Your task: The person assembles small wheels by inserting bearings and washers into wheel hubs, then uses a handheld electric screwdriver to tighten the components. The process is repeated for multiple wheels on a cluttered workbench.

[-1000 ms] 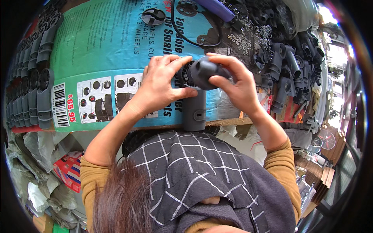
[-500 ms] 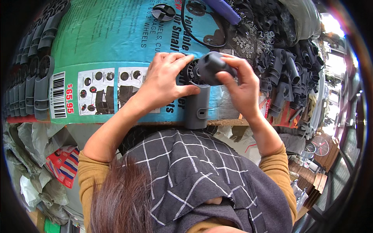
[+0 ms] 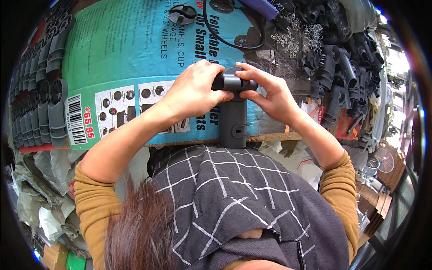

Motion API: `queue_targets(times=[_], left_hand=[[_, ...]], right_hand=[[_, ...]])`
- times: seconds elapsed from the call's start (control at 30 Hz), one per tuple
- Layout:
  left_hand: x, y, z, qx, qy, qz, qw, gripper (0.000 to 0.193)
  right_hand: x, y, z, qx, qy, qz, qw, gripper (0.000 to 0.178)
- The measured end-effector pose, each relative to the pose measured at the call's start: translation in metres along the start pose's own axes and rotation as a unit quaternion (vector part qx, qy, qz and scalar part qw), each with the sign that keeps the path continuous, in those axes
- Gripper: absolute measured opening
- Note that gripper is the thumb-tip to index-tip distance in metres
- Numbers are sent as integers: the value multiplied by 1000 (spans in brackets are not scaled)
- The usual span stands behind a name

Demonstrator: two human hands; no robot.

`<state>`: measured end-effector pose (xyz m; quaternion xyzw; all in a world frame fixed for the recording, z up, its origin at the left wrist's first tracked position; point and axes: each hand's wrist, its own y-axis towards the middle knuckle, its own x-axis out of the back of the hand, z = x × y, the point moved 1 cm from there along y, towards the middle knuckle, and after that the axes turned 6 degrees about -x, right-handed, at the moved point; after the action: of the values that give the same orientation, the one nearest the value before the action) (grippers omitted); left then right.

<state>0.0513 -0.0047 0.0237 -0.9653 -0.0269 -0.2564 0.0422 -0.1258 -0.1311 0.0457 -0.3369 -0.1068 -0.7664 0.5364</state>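
Just beyond the near edge of the cardboard, a dark grey plastic tube fitting (image 3: 232, 119) lies with its narrow end toward me. A rounded dark grey cap piece (image 3: 232, 82) sits across its far, round end. My left hand (image 3: 193, 90) closes on that end from the left, thumb on the near side and fingers beyond. From the right, my right hand (image 3: 270, 94) pinches the cap piece between thumb and fingers. The inner face of the joint is hidden by the cap and my fingers.
Rows of similar grey fittings (image 3: 56, 103) stand at the left. A printed cardboard sheet (image 3: 112, 58) covers the table. Beyond my hands lie a round black-and-silver part (image 3: 182, 15), a purple corded tool (image 3: 261, 8) and small metal rings (image 3: 285, 45). Loose grey parts (image 3: 342, 72) are heaped right.
My right hand has brought the cap piece down and left onto the fitting's round end, turning it. The toothed inner face, visible before, is now covered.
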Motion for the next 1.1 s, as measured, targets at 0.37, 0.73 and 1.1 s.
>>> queue_targets(times=[0.37, 0.73, 1.1], left_hand=[[12, 23, -17, 68, 49, 121, 989, 51], [4, 38, -31, 285, -218, 211, 909, 83], [8, -20, -85, 15, -266, 81, 960, 57]], right_hand=[[-4, 0, -12, 14, 54, -4, 998, 41], [-33, -38, -24, 92, 123, -155, 976, 48], [-19, -81, 28, -93, 513, -16, 853, 65]])
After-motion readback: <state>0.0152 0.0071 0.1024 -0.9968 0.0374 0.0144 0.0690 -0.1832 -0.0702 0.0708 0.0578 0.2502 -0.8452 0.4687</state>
